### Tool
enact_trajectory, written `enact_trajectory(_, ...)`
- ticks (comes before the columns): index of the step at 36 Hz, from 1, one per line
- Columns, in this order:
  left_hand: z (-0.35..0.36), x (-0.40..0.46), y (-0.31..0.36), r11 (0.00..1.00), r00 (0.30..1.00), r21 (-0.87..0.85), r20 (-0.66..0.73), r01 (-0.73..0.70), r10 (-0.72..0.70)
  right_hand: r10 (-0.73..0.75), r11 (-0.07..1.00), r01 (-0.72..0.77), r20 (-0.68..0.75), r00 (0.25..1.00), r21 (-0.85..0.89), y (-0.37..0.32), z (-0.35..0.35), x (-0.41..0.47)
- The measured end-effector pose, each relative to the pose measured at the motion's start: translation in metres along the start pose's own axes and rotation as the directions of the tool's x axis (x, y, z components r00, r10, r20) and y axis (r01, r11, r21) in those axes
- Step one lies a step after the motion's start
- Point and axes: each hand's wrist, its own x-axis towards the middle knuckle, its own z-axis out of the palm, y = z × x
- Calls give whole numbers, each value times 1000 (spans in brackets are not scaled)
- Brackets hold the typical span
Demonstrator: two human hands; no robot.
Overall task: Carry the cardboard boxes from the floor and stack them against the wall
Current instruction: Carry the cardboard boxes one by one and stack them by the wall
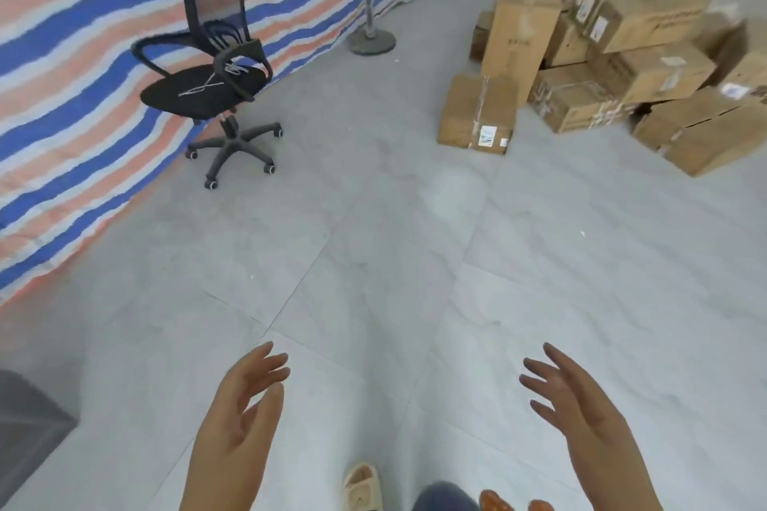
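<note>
A heap of brown cardboard boxes [622, 66] lies on the grey tiled floor at the upper right. The nearest one, a small taped box with a white label [477, 114], sits alone at the heap's left front. A tall box [523, 29] stands upright behind it. My left hand [243, 402] and my right hand [575, 398] are raised at the bottom of the view, palms facing each other, fingers spread, holding nothing. Both hands are far from the boxes, with bare floor between.
A black mesh office chair on castors [211, 75] stands at the left by a blue, orange and white striped tarp [62, 75]. A fan stand with a round base [371, 39] rises at the top centre. A dark object [25, 427] is at the lower left.
</note>
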Motion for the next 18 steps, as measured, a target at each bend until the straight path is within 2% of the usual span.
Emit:
enact_trajectory(9,72,123,24,999,986,41,167,-21,14,85,994,-72,-170,982,80,-12,-7,90)
enact_trajectory(12,116,163,37,999,978,42,208,-31,22,95,993,-80,-186,978,86,-15,-20,139)
enact_trajectory(18,228,245,71,1000,980,-1,195,-24,24,45,998,-35,-220,975,50,-38,-72,262)
